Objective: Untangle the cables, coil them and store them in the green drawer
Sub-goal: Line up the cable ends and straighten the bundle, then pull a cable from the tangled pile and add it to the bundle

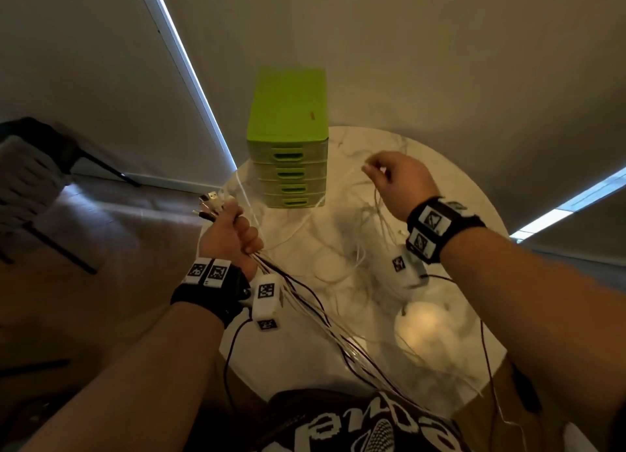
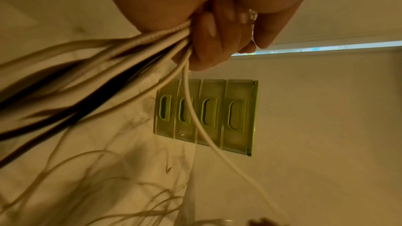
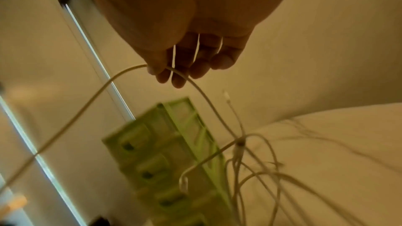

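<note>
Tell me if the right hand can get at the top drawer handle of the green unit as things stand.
Probably not yet: the right hand pinches a white cable, so its fingers are taken. The path looks free, and the top drawer handle faces the person, all drawers shut.

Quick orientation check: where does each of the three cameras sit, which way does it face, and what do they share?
Head: on the head, facing down at the table; both forearms, left hand gripping cables, right hand pinching one.
Left wrist: looks along the fingers round the bundle, toward the drawer unit.
Right wrist: looks along the fingers pinching a white cable.
Shared: all three show the green drawer unit, all drawers shut.
</note>
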Available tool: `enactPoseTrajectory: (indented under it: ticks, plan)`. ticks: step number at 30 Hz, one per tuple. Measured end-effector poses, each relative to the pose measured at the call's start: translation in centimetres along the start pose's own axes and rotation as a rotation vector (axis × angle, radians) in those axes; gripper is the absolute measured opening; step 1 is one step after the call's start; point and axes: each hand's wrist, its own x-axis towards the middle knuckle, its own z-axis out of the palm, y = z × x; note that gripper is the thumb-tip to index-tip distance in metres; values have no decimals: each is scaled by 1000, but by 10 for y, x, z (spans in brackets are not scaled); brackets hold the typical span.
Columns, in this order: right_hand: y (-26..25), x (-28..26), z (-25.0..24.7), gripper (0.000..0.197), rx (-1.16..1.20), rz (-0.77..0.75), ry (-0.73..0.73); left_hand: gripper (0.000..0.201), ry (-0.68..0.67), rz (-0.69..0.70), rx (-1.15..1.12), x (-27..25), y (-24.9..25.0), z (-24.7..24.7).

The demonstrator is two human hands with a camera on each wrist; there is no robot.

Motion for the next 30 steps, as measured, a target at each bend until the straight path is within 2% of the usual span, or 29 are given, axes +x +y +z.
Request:
enactPoseTrajectory:
  ticks: [3, 4, 7, 8, 11, 14, 15, 19, 25, 27, 30]
  plan:
    - [-34, 8, -13, 17, 223, -21, 95, 21, -63, 21, 97, -7, -5, 8]
    - [-41, 7, -13, 15, 256, -31, 63, 26, -109, 24, 130, -10, -6, 11]
    - [-55, -5, -7, 13, 256, -86, -143, 62, -278, 31, 235, -21, -10, 25]
    - [-58, -10, -4, 12, 232, -110, -201, 64, -328, 43, 272, -24, -12, 31]
    - [-58, -19, 6, 16, 157, -153, -267, 42, -419, 93, 417, -35, -19, 42]
    - [-45, -23, 15, 11, 197, -106, -258, 32, -436, 129, 546, -40, -21, 48]
    - [-38, -26, 19, 8, 210, -69, -254, 31, -431, 125, 517, -41, -19, 50]
    - [0, -42, 48, 10, 252, 157, -293, 33, -400, 63, 145, -42, 4, 55]
    - [49, -61, 79, 9, 102, 360, -410, 34, -487, 81, -96, -41, 24, 41]
    - [54, -56, 74, 12, 74, 394, -405, 33, -473, 81, -100, -39, 26, 34]
    - [35, -37, 48, 16, 182, 336, -268, 36, -380, 77, -77, -35, 23, 25]
